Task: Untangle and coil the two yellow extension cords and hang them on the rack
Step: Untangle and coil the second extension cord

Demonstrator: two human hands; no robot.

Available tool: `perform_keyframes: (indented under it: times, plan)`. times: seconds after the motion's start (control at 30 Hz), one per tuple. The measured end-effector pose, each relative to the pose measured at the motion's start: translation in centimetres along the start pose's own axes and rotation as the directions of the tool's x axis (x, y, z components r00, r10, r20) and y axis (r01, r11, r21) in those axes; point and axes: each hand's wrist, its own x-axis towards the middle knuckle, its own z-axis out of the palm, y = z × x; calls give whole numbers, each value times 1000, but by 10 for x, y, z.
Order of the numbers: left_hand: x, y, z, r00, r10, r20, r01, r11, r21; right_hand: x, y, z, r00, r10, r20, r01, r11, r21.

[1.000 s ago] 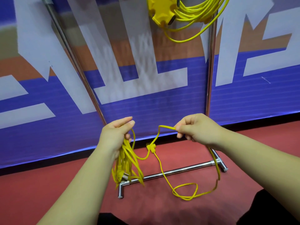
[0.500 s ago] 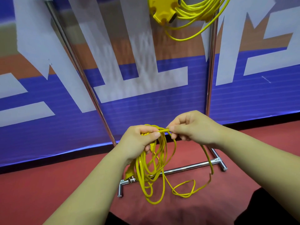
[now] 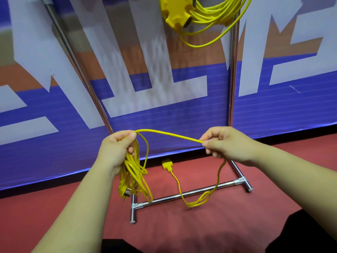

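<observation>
The left hand, low in the middle of the frame, is curled round a bunch of loops of the cord. A plug dangles under the bunch. The loops hang loose and uneven. Some could slip out of the fist, or twist into a new knot.

One strand runs from that fist across to the right hand, which pinches it between thumb and fingers. Below the right hand the cord drops to the floor. It crosses the bottom bar of the rack and makes a small loop there. It ends in a socket lying by the wall. A quick pull could catch that loop on the bar, or pull it tight into a knot. The socket could also bump the bar on its way up.

At the top, right of the middle, the hung cord is on the rack. Putting the next coil up could knock it off.

Count:
- Hands: two, and both hold the cord.
- Cords: two, one hung up and one in the hands.
- Rack: one.
- Plug: one.
- Socket on the floor: one.
- Loops in the left hand: several, too bunched to count.
</observation>
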Motion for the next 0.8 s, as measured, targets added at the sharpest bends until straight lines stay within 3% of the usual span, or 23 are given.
perform_keyframes:
  times: [0.23, 0.37, 0.57, 0.7, 0.8]
  plan:
    - [5, -5, -9, 997, -52, -49, 46, 992, -113, 2, -7, 0, 990, 47, -130, -40, 998, 52]
    - [-3, -3, -3, 999, -46, 26, 49, 989, -138, 7, 0, 2, 971, 158, -178, -149, 987, 65]
    - [-16, 4, 10, 986, 4, 167, 16, 993, -118, 12, 2, 8, 904, 374, -205, -321, 913, 250]
    - [-21, 6, 15, 971, 14, 241, 18, 991, -133, 9, 2, 7, 914, 367, -173, -339, 925, 171]
    - [-26, 7, 19, 958, 3, 286, 37, 990, -133, 8, 1, 6, 944, 289, -157, -274, 955, 113]
